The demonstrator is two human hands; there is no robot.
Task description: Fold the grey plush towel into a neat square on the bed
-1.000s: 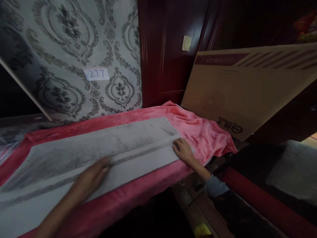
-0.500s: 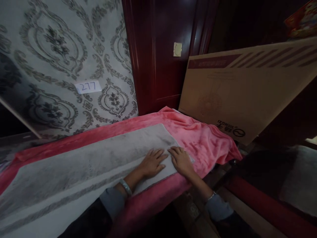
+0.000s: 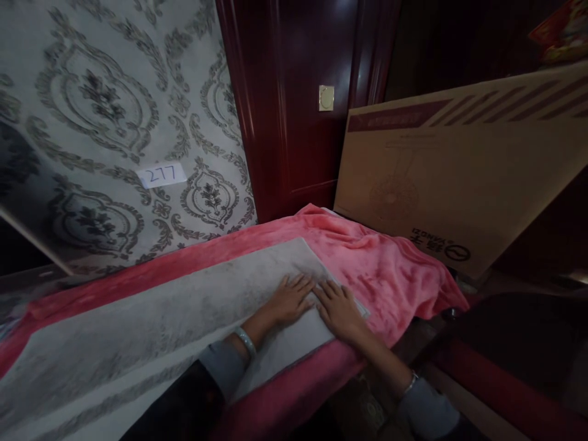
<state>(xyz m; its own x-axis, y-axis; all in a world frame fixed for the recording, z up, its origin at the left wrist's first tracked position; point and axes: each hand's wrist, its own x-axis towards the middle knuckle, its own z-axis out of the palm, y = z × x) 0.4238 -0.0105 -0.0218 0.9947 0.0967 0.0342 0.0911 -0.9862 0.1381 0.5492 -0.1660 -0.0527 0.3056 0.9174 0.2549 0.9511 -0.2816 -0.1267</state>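
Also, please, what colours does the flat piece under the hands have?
The flat piece is grey and white, with lengthwise stripes, best seen in the head view.

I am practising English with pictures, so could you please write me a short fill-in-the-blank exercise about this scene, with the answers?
1. The left hand and right hand lie palm ____ on the grey-and-white cloth.
2. The paper on the patterned wall shows the number ____.
3. The ____ hand is nearer to the cardboard box.

Missing words: down; 277; right.
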